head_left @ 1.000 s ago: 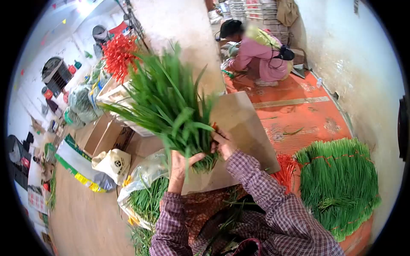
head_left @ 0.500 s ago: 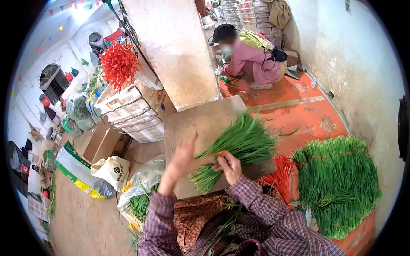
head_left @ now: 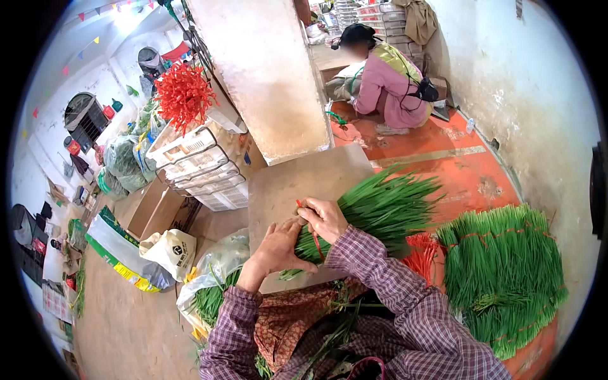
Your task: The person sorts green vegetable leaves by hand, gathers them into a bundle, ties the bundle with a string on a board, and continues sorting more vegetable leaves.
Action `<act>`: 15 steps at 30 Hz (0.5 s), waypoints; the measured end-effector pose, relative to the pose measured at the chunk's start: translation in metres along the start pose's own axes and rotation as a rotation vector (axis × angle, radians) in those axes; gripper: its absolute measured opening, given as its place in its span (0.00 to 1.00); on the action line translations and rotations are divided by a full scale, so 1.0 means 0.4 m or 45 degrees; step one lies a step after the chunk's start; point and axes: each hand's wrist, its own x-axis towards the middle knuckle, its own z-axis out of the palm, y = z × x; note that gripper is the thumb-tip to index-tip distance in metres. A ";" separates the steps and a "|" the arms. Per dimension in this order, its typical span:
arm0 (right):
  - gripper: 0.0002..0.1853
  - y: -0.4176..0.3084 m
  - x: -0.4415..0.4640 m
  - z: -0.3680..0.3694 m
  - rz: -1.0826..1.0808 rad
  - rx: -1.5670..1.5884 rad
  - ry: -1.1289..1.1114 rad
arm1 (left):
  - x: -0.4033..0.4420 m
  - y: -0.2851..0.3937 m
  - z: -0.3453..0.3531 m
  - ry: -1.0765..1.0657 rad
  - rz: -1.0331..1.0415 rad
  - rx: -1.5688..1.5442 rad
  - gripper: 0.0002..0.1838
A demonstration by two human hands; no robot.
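A bunch of long green leaves [head_left: 386,206] lies across the brown board [head_left: 285,183] in front of me, its leafy tips pointing right. My right hand [head_left: 323,218] pinches a red tie [head_left: 318,246] that runs around the bunch near its stem end. Beside it, my left hand [head_left: 278,249] rests against the stem end with thumb and fingers spread; its fingertips come close to my right fingers. The stem ends are partly hidden beneath my hands.
Tied green bunches [head_left: 503,278] and red ties [head_left: 423,256] lie on the orange floor at right. White crates [head_left: 202,161] with red ties [head_left: 183,95] stand left of a pillar [head_left: 266,76]. An open plastic bag [head_left: 215,278] holds greens. A person [head_left: 392,88] crouches behind.
The bunch went from upright to lying on the board. My left hand let go, swung away, then came down at the stem end. My right hand now pulls the red tie upward.
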 end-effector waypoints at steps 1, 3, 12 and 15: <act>0.09 0.039 0.009 0.002 0.146 0.072 -0.021 | 0.003 -0.002 0.016 0.000 -0.001 -0.002 0.53; 0.09 0.114 0.019 -0.006 0.322 0.305 -0.012 | 0.023 0.048 0.022 -0.124 -0.134 0.180 0.60; 0.08 0.161 0.056 -0.040 0.438 0.789 0.099 | 0.058 0.065 0.169 0.283 -0.334 0.368 0.57; 0.08 0.124 0.041 -0.026 0.385 0.407 0.018 | 0.048 0.064 0.161 0.275 -0.314 0.339 0.52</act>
